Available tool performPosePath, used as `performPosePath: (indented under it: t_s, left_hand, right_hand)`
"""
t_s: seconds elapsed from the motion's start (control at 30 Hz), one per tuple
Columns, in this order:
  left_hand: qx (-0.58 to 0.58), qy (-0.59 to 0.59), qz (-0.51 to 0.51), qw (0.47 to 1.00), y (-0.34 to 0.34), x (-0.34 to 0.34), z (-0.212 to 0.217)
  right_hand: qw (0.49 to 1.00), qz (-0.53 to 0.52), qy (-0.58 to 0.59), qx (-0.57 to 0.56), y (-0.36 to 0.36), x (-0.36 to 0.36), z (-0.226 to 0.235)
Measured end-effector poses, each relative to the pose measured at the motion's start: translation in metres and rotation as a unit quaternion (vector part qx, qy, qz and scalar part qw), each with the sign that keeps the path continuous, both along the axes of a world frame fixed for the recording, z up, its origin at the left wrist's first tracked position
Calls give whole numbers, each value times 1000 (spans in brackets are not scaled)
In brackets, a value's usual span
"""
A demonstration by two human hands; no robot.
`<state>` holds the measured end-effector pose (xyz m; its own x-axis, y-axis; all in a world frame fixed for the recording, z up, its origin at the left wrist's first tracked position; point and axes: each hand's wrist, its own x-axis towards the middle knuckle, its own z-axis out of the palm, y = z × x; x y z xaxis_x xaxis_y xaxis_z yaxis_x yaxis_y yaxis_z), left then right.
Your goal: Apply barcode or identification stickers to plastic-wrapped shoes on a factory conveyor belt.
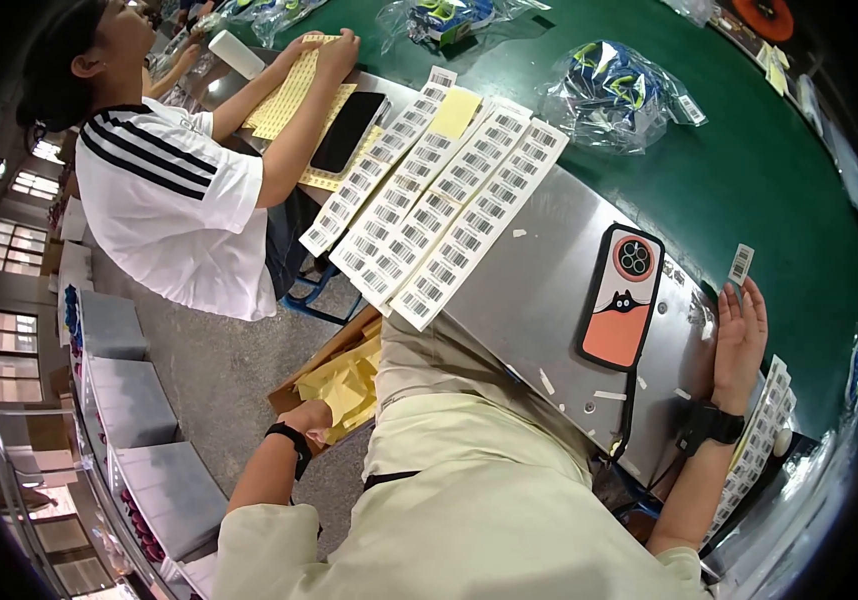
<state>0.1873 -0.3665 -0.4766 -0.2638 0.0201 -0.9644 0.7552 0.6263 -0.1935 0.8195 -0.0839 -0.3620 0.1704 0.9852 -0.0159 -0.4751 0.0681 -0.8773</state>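
Observation:
At the table's edge on the right, my right hand (740, 345) has its fingers stretched forward. A small white barcode label (740, 262) stands at its fingertips, held or stuck there. My left hand (308, 418) hangs low on the left, its fingers curled and partly hidden; I cannot make out anything in them. It is beside a cardboard box (294, 385) holding crumpled yellow backing paper (354, 385). Strips of barcode labels (484, 215) lie overlapping in front of me, with a yellow slip (456, 113) on top.
A phone in an orange-and-black case (617, 300) rests on the metal plate (539, 270). On the green table (749, 180) is a clear bag with a blue-green item (614, 95). At left, a co-worker (164, 170) holds a yellow label sheet (299, 90) near a black phone (350, 132).

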Motion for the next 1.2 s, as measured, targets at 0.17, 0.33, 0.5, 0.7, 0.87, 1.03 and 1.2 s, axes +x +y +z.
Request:
performPosePath:
  t_s: [0.17, 0.33, 0.5, 0.7, 0.87, 1.03, 1.2]
  left_hand:
    - [218, -49, -193, 955, 30, -12, 32]
    - [274, -216, 103, 932, 161, 36, 155]
    - [423, -424, 181, 780, 255, 132, 236]
    - [477, -530, 179, 677, 356, 245, 241]
    - [454, -596, 353, 560, 431, 312, 172]
    - [602, -461, 259, 598, 454, 350, 115]
    - [639, -485, 185, 567, 442, 351, 115]
  right_hand:
    - [1000, -2, -6, 12, -2, -5, 5]
    - [1000, -18, -6, 5, -2, -5, 7]
    - [999, -32, -5, -3, -4, -6, 14]
    - [999, -33, -8, 3, -6, -14, 17]
    - [999, -46, -11, -16, -7, -19, 17]
    - [998, -47, -28, -22, -5, -16, 20]
    - [997, -49, -50, -30, 0, -16, 27]
